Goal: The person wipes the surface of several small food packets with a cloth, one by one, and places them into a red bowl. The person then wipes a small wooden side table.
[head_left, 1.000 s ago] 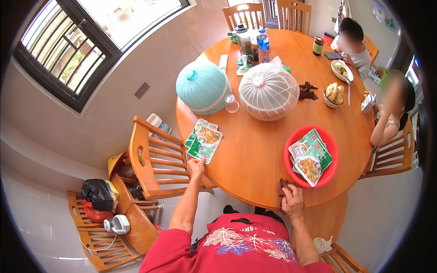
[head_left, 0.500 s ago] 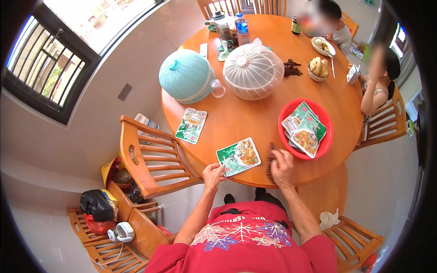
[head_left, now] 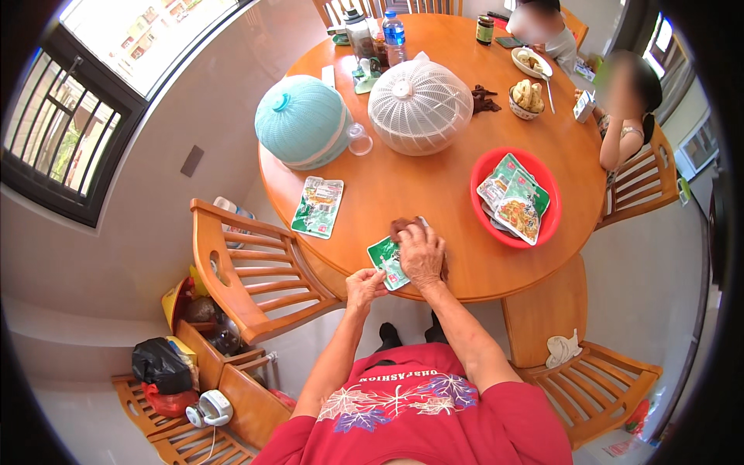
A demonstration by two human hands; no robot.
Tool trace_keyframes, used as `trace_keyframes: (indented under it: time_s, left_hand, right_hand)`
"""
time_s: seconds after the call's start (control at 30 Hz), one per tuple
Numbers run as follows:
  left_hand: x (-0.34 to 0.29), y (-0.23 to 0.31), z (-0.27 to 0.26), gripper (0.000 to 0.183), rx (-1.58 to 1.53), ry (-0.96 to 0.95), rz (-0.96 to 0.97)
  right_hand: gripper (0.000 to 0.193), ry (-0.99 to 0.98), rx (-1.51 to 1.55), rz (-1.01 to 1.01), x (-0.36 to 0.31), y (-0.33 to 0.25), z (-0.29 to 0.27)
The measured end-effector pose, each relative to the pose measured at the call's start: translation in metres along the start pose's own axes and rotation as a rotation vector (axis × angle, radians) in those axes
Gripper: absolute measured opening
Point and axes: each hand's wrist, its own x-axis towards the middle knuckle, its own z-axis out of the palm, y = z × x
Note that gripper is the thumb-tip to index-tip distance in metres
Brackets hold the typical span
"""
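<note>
At the table's near edge, a flat green food packet (head_left: 381,253) lies beneath my hands. My left hand (head_left: 364,288) pinches its near left corner between thumb and fingers. A brown cloth (head_left: 402,226) is bunched under my right hand (head_left: 421,257), which presses it down over the packet's right part, hiding that side. A second green and white packet (head_left: 318,208) lies flat to the left. On the right, a red plastic basin (head_left: 552,184) holds several similar packets (head_left: 521,208), stacked loosely and tilted.
On the round wooden table (head_left: 403,184) stand a blue mesh food cover (head_left: 301,124), a white one (head_left: 418,108), bottles (head_left: 394,32) and a bowl of food (head_left: 527,102). Two people sit at the far right. A wooden chair (head_left: 248,267) touches the left side.
My right hand has moved left with the brown cloth, from bare table beside the packet onto it. My left hand keeps its corner. The view has shifted slightly.
</note>
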Motion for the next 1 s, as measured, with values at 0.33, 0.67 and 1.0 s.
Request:
trace_keyframes:
  time_s: [0.33,0.67,1.0]
  left_hand:
    - [0.012,-0.001,-0.003,0.016,0.011,-0.071,-0.013]
    - [0.011,-0.011,0.003,0.017,-0.041,0.017,0.019]
    - [0.009,-0.012,0.008,0.016,-0.065,0.040,0.023]
  right_hand:
    - [0.023,-0.298,0.392,-0.281,-0.009,-0.025,0.005]
    - [0.022,0.013,-0.049,0.037,0.008,-0.009,0.010]
    - [0.034,-0.007,-0.255,0.101,-0.033,0.031,-0.030]
